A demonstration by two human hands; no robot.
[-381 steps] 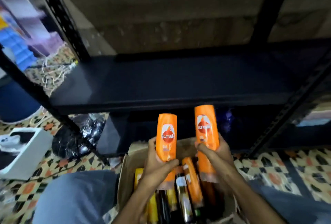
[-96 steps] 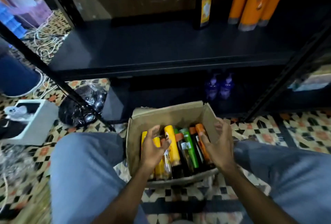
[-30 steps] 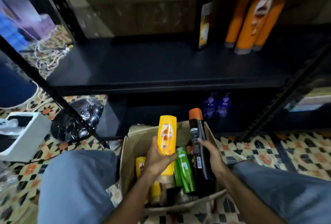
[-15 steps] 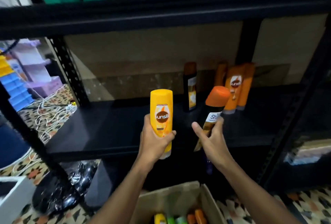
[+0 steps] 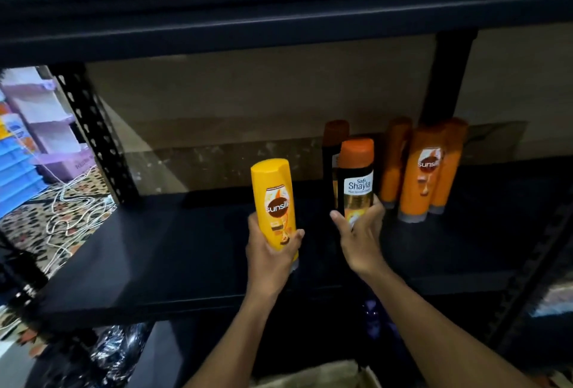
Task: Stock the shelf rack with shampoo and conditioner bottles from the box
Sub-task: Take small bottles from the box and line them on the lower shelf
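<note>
Item, middle shelf [image 5: 155, 251] of the black rack, as I see it from the head camera: both bottles that were coming out of the box a second ago are now up at shelf height, and since the last half second they have moved further in over the shelf board. My left hand [image 5: 269, 251] has its fingers and thumb wrapped round the lower half of a yellow bottle [image 5: 273, 201], upright, cap down, label reading "sunsilk" on a brown roundel; the small print above it is too fine to read. My right hand [image 5: 359, 239] grips the lower part of a black bottle with an orange cap [image 5: 356, 177], label "Safi Shayla", the line below it illegible. It sits just in front of a second black bottle [image 5: 333, 139] already standing at the back. To the right stand the orange bottles [image 5: 418, 177], one showing "suns", the rest cut off. Neither held bottle looks set down yet. Box [image 5: 313, 375]: only a strip at the bottom edge. Judgement: two more units are about to join the row, with ample bare shelf to the left.
</note>
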